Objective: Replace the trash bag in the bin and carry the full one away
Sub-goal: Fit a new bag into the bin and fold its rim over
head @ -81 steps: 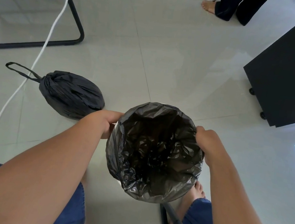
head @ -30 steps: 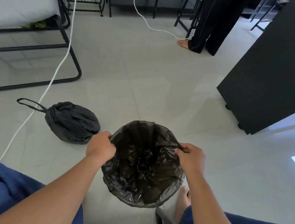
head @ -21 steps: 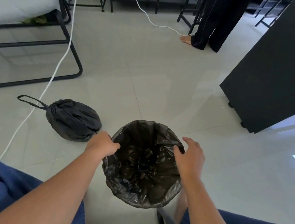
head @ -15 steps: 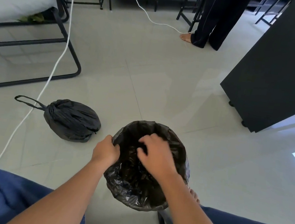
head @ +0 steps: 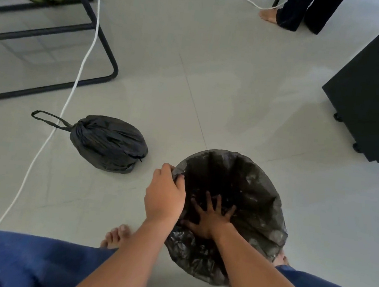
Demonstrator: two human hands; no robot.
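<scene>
Head view, looking down at a pale tiled floor [head: 239, 78]. Nearest, a bin lined with a fresh black bag [head: 260, 199] stands between the person's knees. To its left on the floor lies the full bag [head: 109, 144], tied shut, well apart from both hands. Left hand [head: 164, 195] pinches the liner's rim closed in its grip. Right hand [head: 210, 219] presses flat inside, fingers spread open.

Thin black plastic liner bag [head: 258, 199] in the bin: crinkled, semi-gloss, light glints on the folds. Tied full black plastic bag [head: 109, 144]: duller, finely pleated. Pale grey tiled floor [head: 216, 75]: smooth, glossy, reflective. Black metal tube frame [head: 105, 44]: matt. Blue trousers [head: 14, 262]: soft cloth.
</scene>
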